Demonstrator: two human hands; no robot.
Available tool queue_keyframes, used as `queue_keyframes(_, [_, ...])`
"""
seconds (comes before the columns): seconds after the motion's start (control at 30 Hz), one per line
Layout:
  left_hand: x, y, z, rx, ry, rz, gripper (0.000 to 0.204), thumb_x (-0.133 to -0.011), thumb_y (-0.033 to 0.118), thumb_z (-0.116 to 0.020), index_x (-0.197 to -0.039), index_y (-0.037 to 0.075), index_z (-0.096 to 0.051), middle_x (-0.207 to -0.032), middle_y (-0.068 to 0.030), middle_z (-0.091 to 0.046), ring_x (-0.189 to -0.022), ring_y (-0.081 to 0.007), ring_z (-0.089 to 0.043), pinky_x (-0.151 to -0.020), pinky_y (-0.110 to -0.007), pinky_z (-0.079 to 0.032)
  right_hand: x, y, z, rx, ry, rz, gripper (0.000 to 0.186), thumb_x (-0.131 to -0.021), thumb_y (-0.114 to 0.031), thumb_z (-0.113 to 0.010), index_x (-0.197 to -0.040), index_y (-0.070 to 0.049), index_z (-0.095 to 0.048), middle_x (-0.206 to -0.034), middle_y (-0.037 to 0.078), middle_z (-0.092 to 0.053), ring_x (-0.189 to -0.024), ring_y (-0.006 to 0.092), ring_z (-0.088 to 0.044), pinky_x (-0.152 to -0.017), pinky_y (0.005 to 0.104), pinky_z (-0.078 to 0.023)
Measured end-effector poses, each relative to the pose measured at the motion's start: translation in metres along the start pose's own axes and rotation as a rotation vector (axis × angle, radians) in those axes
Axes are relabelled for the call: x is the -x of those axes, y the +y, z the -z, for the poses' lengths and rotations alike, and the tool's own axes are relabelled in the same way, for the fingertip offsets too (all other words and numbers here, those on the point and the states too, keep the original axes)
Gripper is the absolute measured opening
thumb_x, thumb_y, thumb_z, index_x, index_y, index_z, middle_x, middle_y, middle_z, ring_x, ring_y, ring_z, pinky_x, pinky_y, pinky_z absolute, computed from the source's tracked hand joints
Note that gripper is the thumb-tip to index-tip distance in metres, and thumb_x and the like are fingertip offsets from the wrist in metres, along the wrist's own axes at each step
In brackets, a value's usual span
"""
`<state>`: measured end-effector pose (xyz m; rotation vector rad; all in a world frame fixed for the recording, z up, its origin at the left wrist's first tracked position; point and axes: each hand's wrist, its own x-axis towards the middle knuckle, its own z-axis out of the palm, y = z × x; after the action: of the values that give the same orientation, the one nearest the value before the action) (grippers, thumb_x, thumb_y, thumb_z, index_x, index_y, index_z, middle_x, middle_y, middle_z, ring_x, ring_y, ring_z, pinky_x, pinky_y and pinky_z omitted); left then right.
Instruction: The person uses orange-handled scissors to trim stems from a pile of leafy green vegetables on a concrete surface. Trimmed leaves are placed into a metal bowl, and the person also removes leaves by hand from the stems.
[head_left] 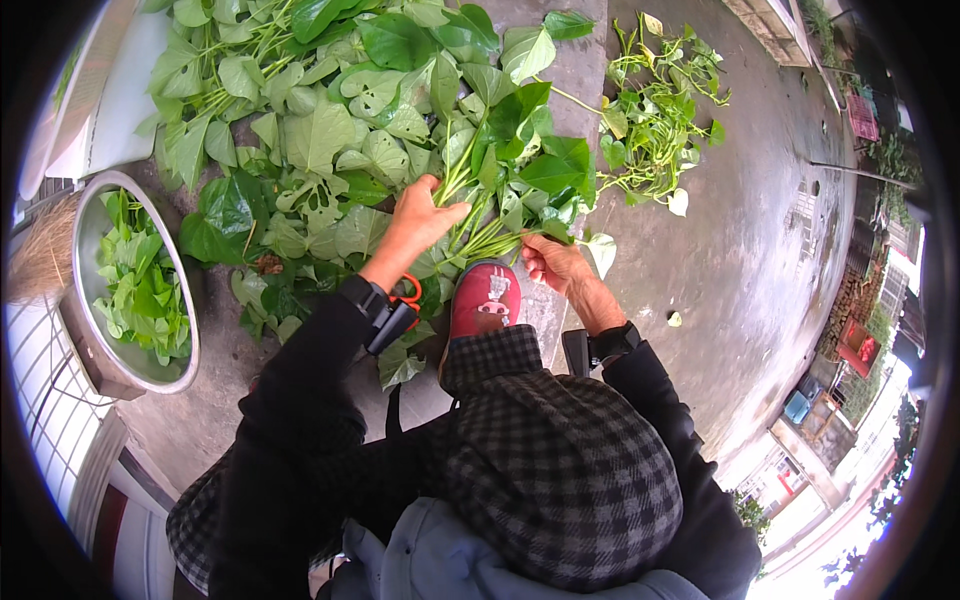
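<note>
My left hand [418, 225] is closed around a bunch of long green stems with broad heart-shaped leaves [490, 170]. To the right, the fingertips of my right hand [555, 268] are pinched together at the lower ends of those stems. A large heap of leafy greens [320, 140], some with holes in the leaves, spreads over the ground ahead and to the left. An orange loop handle [410, 290], like that of scissors, shows beside my left wrist, partly hidden by a black wrist device. My red shoe [487, 300] stands just below the stems.
A metal basin [183, 285] of picked green leaves stands at the left, beside a straw broom [42, 250]. A smaller pile of leafy stems [660, 110] lies on the concrete ground [740, 240] at the upper right. A red chair-like object [857, 345] stands at the far right.
</note>
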<state>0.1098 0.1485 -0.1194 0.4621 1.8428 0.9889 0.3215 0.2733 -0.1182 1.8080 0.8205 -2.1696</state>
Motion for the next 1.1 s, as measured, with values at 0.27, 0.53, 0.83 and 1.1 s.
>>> queue_keyframes(0.27, [0.010,0.011,-0.046,-0.432,0.131,0.007,0.033,-0.070,0.029,-0.071,-0.084,0.001,-0.060,-0.079,-0.0215,-0.064,-0.079,-0.0389,-0.062,-0.069,-0.043,-0.050,-0.009,-0.006,-0.039,-0.023,0.002,0.263,0.010,-0.079,-0.008,-0.065,-0.085,-0.006,-0.058,-0.066,-0.002,-0.051,-0.047,0.0082,-0.045,-0.036,0.0210,-0.030])
queue_keyframes(0.53, [-0.013,0.011,-0.023,-0.328,-0.154,0.116,0.023,-0.070,0.021,-0.063,-0.088,0.009,-0.068,-0.087,-0.0181,-0.066,-0.086,-0.0328,-0.063,-0.078,-0.042,-0.049,-0.009,-0.024,-0.041,-0.009,-0.083,0.238,0.015,-0.082,-0.009,-0.063,-0.094,0.000,-0.063,-0.075,0.003,-0.059,-0.059,0.0109,-0.052,-0.048,0.0253,-0.040])
queue_keyframes(0.83, [-0.005,0.015,0.005,0.480,-0.604,0.335,0.016,-0.078,0.017,-0.058,-0.090,0.006,-0.059,-0.070,0.0014,-0.054,-0.057,-0.0068,-0.047,-0.044,-0.022,-0.033,0.015,-0.048,-0.044,0.041,-0.277,0.247,0.019,-0.084,-0.012,-0.064,-0.094,0.003,-0.061,-0.078,0.008,-0.064,-0.059,0.0116,-0.057,-0.047,0.0231,-0.044])
queue_keyframes(1.1, [0.013,0.035,-0.014,0.417,-0.545,0.089,0.024,-0.077,0.021,-0.070,-0.092,0.004,-0.063,-0.069,0.0014,-0.057,-0.062,-0.0073,-0.052,-0.054,-0.021,-0.040,0.032,-0.073,-0.057,0.618,-0.343,0.573,0.031,-0.084,-0.028,-0.067,-0.087,0.002,-0.059,-0.072,0.005,-0.060,-0.054,0.0086,-0.052,-0.045,0.0199,-0.041])
